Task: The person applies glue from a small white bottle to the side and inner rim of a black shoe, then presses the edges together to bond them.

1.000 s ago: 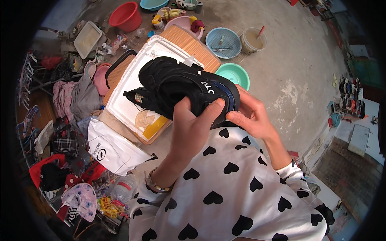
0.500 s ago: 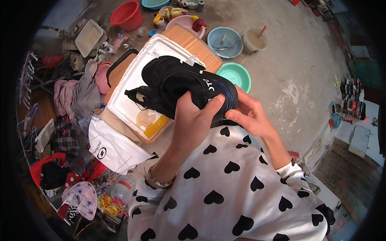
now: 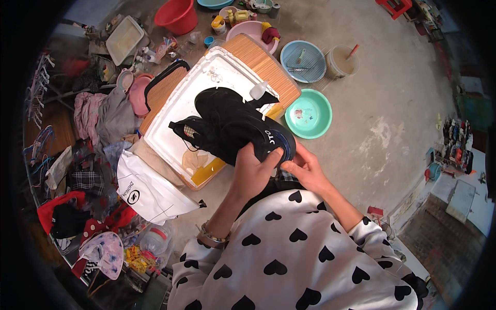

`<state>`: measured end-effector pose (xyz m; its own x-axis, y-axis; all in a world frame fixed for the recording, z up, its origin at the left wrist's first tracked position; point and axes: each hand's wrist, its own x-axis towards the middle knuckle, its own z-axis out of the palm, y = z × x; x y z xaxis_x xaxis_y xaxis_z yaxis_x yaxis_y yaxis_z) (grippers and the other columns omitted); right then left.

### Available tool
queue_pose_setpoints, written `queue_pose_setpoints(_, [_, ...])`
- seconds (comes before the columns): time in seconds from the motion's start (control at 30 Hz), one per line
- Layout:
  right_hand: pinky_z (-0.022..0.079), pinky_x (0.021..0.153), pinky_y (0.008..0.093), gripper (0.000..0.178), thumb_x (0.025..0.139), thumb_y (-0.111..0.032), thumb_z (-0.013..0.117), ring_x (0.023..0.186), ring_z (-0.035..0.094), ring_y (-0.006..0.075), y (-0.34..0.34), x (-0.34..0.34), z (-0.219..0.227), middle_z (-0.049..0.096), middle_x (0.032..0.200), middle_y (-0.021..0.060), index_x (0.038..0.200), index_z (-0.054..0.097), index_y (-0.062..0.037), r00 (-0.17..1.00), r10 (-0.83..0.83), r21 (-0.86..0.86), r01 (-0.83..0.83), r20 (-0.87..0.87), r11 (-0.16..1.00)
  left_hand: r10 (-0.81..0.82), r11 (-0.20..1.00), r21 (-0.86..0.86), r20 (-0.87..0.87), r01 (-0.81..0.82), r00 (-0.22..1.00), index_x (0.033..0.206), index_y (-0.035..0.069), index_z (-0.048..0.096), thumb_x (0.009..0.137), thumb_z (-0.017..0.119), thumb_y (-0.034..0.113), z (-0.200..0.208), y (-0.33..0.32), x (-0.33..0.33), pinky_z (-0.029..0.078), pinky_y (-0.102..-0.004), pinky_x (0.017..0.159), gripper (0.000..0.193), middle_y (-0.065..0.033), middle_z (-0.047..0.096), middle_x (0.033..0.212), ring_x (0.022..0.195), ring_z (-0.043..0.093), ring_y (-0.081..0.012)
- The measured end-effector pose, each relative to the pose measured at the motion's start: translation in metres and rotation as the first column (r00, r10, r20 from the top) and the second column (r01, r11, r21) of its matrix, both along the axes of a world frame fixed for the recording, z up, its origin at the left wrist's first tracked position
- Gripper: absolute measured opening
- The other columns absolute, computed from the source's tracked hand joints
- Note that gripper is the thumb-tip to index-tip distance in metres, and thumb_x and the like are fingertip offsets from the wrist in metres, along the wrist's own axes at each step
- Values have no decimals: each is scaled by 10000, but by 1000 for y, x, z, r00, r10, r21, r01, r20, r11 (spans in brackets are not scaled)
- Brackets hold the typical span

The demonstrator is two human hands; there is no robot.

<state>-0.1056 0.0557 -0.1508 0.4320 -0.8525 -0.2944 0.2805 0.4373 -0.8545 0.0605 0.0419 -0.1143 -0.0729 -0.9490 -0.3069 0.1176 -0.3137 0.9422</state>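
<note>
My hands hold a bulky black fabric item (image 3: 235, 121) with white lettering, a dark blue curved strip at its near end and loose straps; its exact kind is hard to make out. My left hand (image 3: 253, 170) is closed on the near edge, thumb pressed along the blue strip. On the right side of that same end, my right hand (image 3: 305, 168) pinches the rim; its other fingers are partly hidden behind. The item extends over a white foam lid (image 3: 163, 129), with a flap showing a checked patch (image 3: 189, 131) at its left.
The lid lies on a wood-slat surface (image 3: 258, 57). A white bag (image 3: 150, 191) and piled clothes (image 3: 111, 116) are on the left. Beyond stand a green basin (image 3: 323, 126), a blue basin (image 3: 310, 77), a cloudy bucket (image 3: 343, 70) and a red basin (image 3: 176, 23).
The whole view has shifted. The black item sits lower and flatter over the lid, its opening less visible. Both hands keep their hold at the blue-striped end.
</note>
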Motion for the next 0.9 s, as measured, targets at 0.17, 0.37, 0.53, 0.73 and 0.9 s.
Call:
queue_pose_setpoints(0.17, [384, 888, 199, 582, 895, -67, 607, 1030, 461, 48, -20, 9, -46, 489, 1217, -15, 1408, 336, -22, 1000, -18, 40, 17, 20, 999, -64, 998, 32, 114, 61, 991, 916, -70, 611, 819, 640, 126, -41, -28, 10, 497, -284, 679, 220, -110, 667, 824, 751, 624, -130])
queue_pose_setpoints(0.37, [408, 782, 173, 548, 884, -62, 625, 922, 489, 25, -54, -3, -113, 528, 1131, -53, 1380, 395, -39, 997, 75, 128, -75, 4, 989, -12, 990, 140, 177, -13, 984, 932, -71, 601, 814, 652, 140, -108, -52, 1, 490, -285, 697, 247, -118, 664, 836, 761, 631, -151])
queue_pose_setpoints(0.53, [440, 856, 216, 558, 878, -58, 626, 1004, 527, 61, -69, -17, -144, 556, 1175, -3, 1384, 390, -35, 996, 82, 186, -86, 27, 979, 65, 969, 217, 236, -117, 970, 954, -44, 605, 808, 641, 135, -140, -60, -25, 490, -319, 717, 234, -150, 669, 858, 783, 654, -224])
queue_pose_setpoints(0.73, [472, 854, 257, 498, 867, -55, 634, 951, 576, 100, -87, -44, -157, 610, 1144, 41, 1333, 462, -19, 990, 103, 210, -80, -100, 974, 69, 970, 202, 304, -135, 950, 931, -79, 589, 799, 629, 128, -154, -69, -44, 491, -386, 697, 248, -228, 645, 806, 762, 646, -349])
queue_pose_setpoints(0.9, [466, 836, 278, 412, 807, -171, 720, 926, 598, 143, -130, -42, -165, 643, 1047, 71, 1158, 593, 5, 793, -261, -72, 267, -550, 961, 25, 979, 180, 373, -99, 927, 898, -84, 582, 797, 633, 133, -157, -72, -45, 481, -417, 675, 245, -256, 621, 772, 752, 623, -398])
